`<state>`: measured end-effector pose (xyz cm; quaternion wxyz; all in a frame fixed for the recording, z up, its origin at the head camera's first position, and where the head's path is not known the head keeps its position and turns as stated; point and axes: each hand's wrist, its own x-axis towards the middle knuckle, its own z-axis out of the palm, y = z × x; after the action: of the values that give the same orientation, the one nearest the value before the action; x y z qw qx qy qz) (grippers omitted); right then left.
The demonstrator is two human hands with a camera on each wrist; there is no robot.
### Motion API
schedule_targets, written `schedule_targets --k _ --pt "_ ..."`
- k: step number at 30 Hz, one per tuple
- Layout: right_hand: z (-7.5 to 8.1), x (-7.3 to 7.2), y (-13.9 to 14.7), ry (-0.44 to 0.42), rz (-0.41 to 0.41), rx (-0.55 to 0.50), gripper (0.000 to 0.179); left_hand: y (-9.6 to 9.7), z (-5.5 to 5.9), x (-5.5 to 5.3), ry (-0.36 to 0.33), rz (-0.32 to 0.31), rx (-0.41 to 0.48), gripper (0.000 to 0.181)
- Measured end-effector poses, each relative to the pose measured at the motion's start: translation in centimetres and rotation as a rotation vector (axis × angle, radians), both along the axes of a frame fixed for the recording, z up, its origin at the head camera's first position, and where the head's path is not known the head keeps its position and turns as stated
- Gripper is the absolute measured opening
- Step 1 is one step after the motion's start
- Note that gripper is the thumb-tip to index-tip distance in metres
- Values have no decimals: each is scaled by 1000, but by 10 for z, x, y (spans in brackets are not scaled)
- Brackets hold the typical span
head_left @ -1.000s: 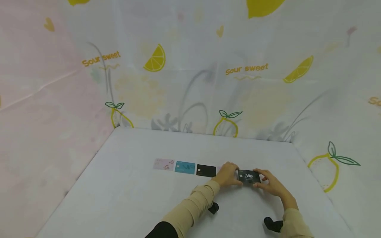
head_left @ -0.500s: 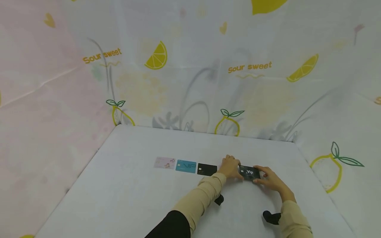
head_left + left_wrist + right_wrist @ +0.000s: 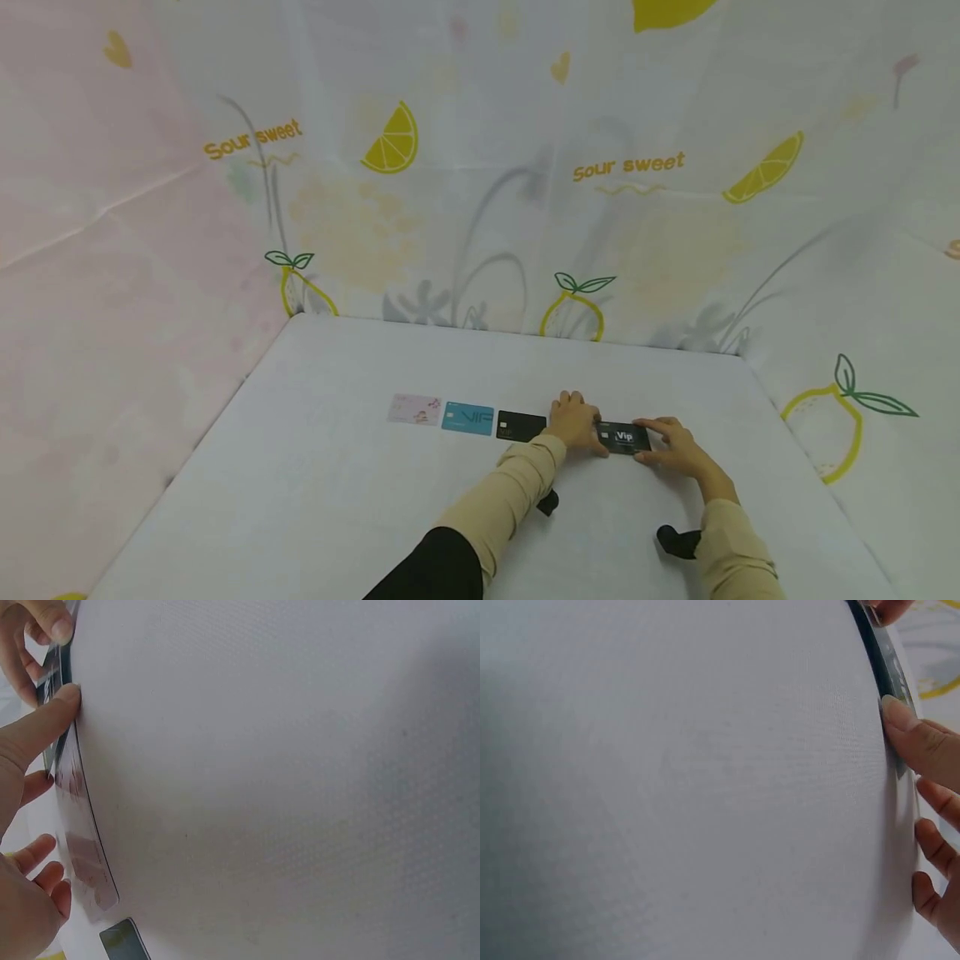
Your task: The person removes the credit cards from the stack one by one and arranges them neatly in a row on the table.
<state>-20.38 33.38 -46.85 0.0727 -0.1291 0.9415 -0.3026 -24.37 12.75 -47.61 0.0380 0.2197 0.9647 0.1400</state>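
A dark card printed "Vip" (image 3: 624,437) is held at both ends, low over the white table. At its left end, my left hand (image 3: 573,421) pinches it between thumb and forefinger. My right hand (image 3: 677,447) grips the right end the same way, with its other fingers loosely bent. Beneath the left hand, the left wrist view shows a pale pink card (image 3: 86,844), mostly hidden from the head camera. Left of that hand lies a black card (image 3: 521,426). In the right wrist view the dark card (image 3: 881,660) appears nearly edge-on under the right thumb.
Further left, a blue VIP card (image 3: 468,418) and a pale pink flowered card (image 3: 415,409) continue the row. The white table (image 3: 300,500) meets lemon-printed cloth walls (image 3: 465,208) at the back and sides. A black strap end (image 3: 678,542) sticks out at the right wrist.
The hands first shift slightly back with the dark card, then slightly left over the last half second. The card now looks flatter and lower. The other cards stay put; the view tilts a little.
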Motion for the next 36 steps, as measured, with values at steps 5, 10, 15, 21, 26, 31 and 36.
schedule_targets --k 5,10,15,21,26,31,36 --pt "1 -1 -1 -31 -16 16 60 -5 2 0 -31 -17 0 56" --pt "3 -1 -4 -50 -24 20 60 -9 1 -3 -41 -25 -31 62" --pt "5 -2 -2 -72 -38 29 60 -13 3 -5 -42 -47 -28 67" --pt "1 -5 3 -94 -35 6 62 -17 4 -5 -23 -57 -25 68" --pt "1 -4 9 -113 -50 -11 63 -16 4 -5 -23 -59 -29 69" --pt "4 -1 14 -118 -55 -12 62 -17 4 -5 -18 -61 -26 68" --pt "6 2 13 -106 -34 -18 63 -18 5 -3 -20 -56 -39 67"
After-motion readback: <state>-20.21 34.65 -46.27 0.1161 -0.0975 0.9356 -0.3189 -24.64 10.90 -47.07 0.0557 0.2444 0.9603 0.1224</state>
